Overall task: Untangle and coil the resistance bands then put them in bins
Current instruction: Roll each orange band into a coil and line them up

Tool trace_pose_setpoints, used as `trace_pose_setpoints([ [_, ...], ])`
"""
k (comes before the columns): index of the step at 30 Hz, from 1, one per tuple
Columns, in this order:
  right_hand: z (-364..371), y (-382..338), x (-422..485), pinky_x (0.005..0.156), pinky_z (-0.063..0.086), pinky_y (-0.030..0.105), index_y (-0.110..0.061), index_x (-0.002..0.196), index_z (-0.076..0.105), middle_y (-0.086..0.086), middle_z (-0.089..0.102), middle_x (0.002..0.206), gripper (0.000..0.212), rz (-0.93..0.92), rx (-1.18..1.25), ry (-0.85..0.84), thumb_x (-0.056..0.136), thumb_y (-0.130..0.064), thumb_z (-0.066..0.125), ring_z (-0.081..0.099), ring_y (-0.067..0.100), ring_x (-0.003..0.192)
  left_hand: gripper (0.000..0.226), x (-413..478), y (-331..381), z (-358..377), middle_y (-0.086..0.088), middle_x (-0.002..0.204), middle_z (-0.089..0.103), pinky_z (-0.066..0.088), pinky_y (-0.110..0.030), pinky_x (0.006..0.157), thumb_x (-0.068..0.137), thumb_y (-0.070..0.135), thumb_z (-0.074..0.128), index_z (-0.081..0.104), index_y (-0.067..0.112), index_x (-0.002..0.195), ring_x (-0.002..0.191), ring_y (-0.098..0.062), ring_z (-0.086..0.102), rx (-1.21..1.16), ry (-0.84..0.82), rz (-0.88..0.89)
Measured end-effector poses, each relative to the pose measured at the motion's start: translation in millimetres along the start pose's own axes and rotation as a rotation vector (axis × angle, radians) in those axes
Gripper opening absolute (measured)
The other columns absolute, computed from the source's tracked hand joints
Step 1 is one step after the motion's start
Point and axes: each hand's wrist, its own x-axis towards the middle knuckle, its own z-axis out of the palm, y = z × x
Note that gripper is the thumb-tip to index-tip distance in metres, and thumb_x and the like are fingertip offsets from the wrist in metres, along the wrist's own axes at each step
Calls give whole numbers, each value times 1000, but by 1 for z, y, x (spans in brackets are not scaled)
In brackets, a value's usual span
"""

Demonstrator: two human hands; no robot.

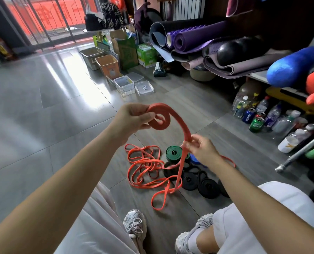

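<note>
Nearest, my right hand [202, 149] pinches the orange band [185, 126]. Its slack drops toward me into the floor tangle [146, 163]. Farther out, my left hand [132, 118] grips the part-wound coil [158, 123]. The clear bin [124, 88] lies beyond.

I count one green coil [173, 153], one half-hidden blue coil [195, 160] and at least three black coils [189, 180]. One orange band [159, 121] is held up; the orange tangle [145, 165] won't count apart. Three open bins [107, 66], two sneakers [135, 223].
</note>
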Motion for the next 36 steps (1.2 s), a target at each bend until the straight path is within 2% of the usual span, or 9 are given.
trace_pose_setpoints([
  [2,-9,-26,9,89,54,41,-19,86,62,2,71,81,11,-55,142,63,90,-10,61,70,21,85,15,4,3,-5,1,84,71,56,-21,69,86,2,61,67,13,95,77,-8,70,-11,31,12],
  [8,-33,-104,22,64,55,22,-24,89,60,-8,59,57,18,-343,295,164,96,-10,51,59,7,57,16,12,14,-6,-10,93,70,57,-23,71,86,2,62,66,3,102,83,-16,69,23,86,52],
  [15,-35,-140,12,66,49,24,-17,112,58,-3,44,64,24,-318,535,88,102,-16,37,46,8,58,18,12,12,-8,-10,93,70,57,-23,71,86,3,63,65,2,104,85,-15,69,44,100,61],
  [20,-41,-164,13,64,49,25,-18,114,60,-7,48,62,25,-475,609,28,99,-22,40,48,6,58,11,13,13,-10,-5,87,71,57,-23,70,86,3,63,67,9,93,81,-13,70,29,118,65],
  [23,-29,-148,14,56,43,24,-29,104,61,-7,48,59,17,-468,379,59,98,-21,47,45,6,52,12,11,9,-8,-6,85,70,56,-29,74,87,2,62,66,13,88,81,-17,69,3,128,55],
  [25,-19,-117,12,54,36,24,-26,102,61,-5,44,60,10,-371,172,66,96,-23,54,40,8,51,10,10,6,-11,-7,86,70,56,-30,75,87,1,61,66,10,90,81,-17,69,-91,174,32],
  [29,-10,-44,3,52,38,11,-30,90,62,-15,54,59,11,-214,-98,2,83,-30,71,47,-4,52,11,6,-3,-27,-7,86,69,55,-25,70,87,1,60,65,6,95,81,-16,68,-231,271,-4],
  [32,-1,2,6,69,50,34,-24,79,62,-4,68,76,8,-94,-289,-21,78,-25,69,62,11,72,10,-1,-9,-28,-7,82,68,56,-20,66,88,1,60,66,7,93,71,-12,69,-240,263,-33],
  [36,1,71,-4,79,52,38,-24,74,54,-2,66,78,13,185,-487,-98,81,-16,61,65,26,85,7,-3,-11,-36,-6,75,68,55,-18,62,88,4,61,66,9,87,60,-10,65,-365,394,-76],
])
